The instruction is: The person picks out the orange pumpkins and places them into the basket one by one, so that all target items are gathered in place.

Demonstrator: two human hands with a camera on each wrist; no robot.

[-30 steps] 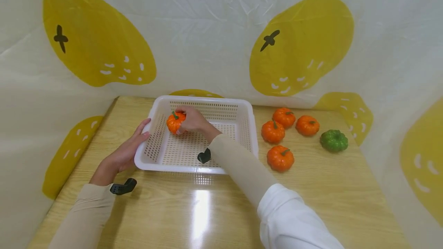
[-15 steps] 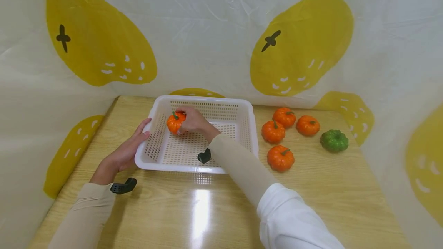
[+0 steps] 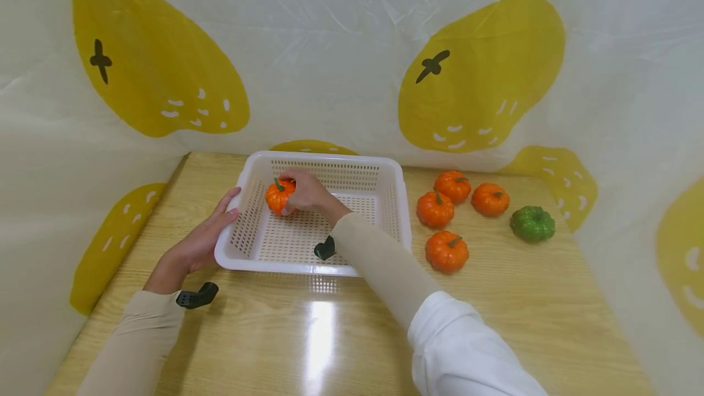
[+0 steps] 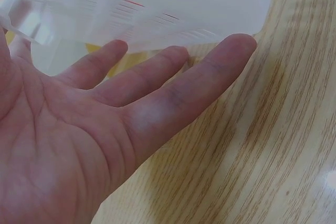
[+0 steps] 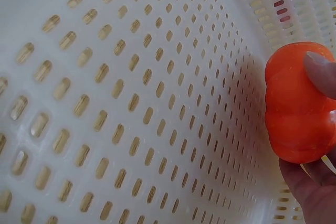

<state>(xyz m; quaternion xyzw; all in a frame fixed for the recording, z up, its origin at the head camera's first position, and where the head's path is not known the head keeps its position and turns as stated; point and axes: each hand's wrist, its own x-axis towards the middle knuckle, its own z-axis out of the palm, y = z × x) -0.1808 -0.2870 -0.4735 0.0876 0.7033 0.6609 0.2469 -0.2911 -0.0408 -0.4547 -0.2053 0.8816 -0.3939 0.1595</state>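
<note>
A white perforated plastic basket (image 3: pixel 311 270) stands on the table, with my left hand (image 3: pixel 203 240) holding its left rim. In the left wrist view, several fingers (image 4: pixel 173 93) stretch along the outside of the basket wall, while the head view has a thumb and a finger up on the rim. Inside the basket, near its left end, my right hand (image 3: pixel 306 191) grips a small orange pumpkin (image 3: pixel 277 198) with a green stem. The right wrist view has this pumpkin (image 5: pixel 294 103) between a thumb on one side and fingers on the other, close to the basket floor.
Right of the basket, several orange pumpkins (image 3: pixel 447 252) sit on the wooden table (image 3: pixel 264 329). A green pumpkin (image 3: pixel 532 223) lies farthest right. A pale sheet (image 3: pixel 324 78) with big yellow fruit prints hangs behind and at the sides.
</note>
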